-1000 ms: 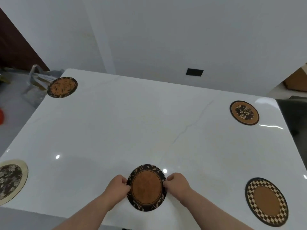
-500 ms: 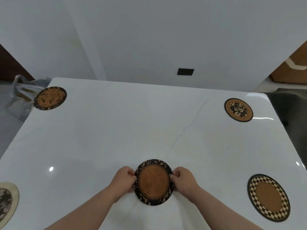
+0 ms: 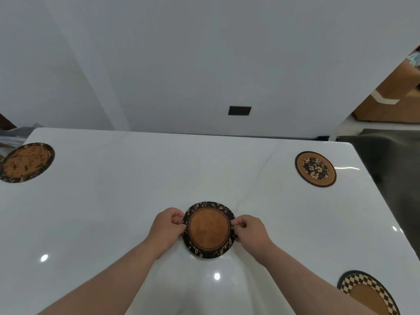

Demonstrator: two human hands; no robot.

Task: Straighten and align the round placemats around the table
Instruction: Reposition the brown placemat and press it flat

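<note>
A round placemat with a brown centre and a dark leaf-patterned border [image 3: 209, 229] lies flat on the white table [image 3: 113, 212], in the middle of the near half. My left hand [image 3: 167, 228] pinches its left rim and my right hand [image 3: 248, 230] pinches its right rim. Three other round placemats lie on the table: a mottled orange one [image 3: 26, 162] at the far left, a floral-centred one [image 3: 315, 169] at the far right, and a checker-bordered one [image 3: 368, 294] at the near right, cut by the frame's lower edge.
A grey wall with a dark socket plate [image 3: 239, 110] rises behind the table. A dark chair or cloth [image 3: 395, 160] sits beside the right edge. A cardboard box [image 3: 395, 98] stands on the floor at the far right.
Both hands have slid the leaf-bordered placemat away from the near edge toward the table's middle. The view has tilted up, so the floral placemat at the near left has left the frame.
</note>
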